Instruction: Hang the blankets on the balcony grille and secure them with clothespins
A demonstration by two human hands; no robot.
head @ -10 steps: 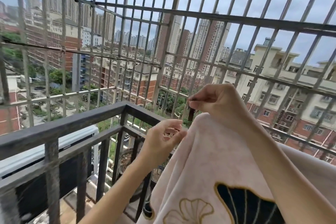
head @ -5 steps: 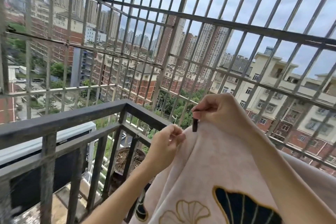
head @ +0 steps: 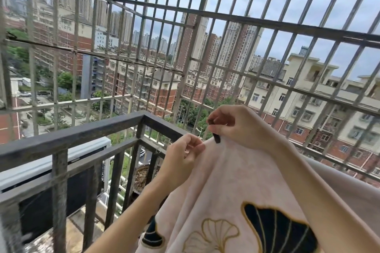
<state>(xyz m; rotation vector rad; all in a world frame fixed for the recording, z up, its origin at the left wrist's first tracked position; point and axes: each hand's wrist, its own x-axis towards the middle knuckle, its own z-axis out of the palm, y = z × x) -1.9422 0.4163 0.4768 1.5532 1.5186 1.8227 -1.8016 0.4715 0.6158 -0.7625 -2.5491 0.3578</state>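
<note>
A pale pink blanket with dark and gold leaf patterns hangs over the dark balcony rail at the lower right. My right hand pinches a dark brown clothespin whose lower end sits at the blanket's top fold. My left hand grips the blanket's edge just left of the pin, fingers curled on the cloth. The rail under the blanket is hidden.
A grey metal grille cages the balcony above and beyond the rail. A white air-conditioner unit sits outside at the lower left, a round plant pot below the rail corner. Apartment blocks lie far below.
My right hand has brought the clothespin down from above the fold onto the blanket's top edge. My left hand has stayed on the blanket's edge, and the view has tilted slightly.
</note>
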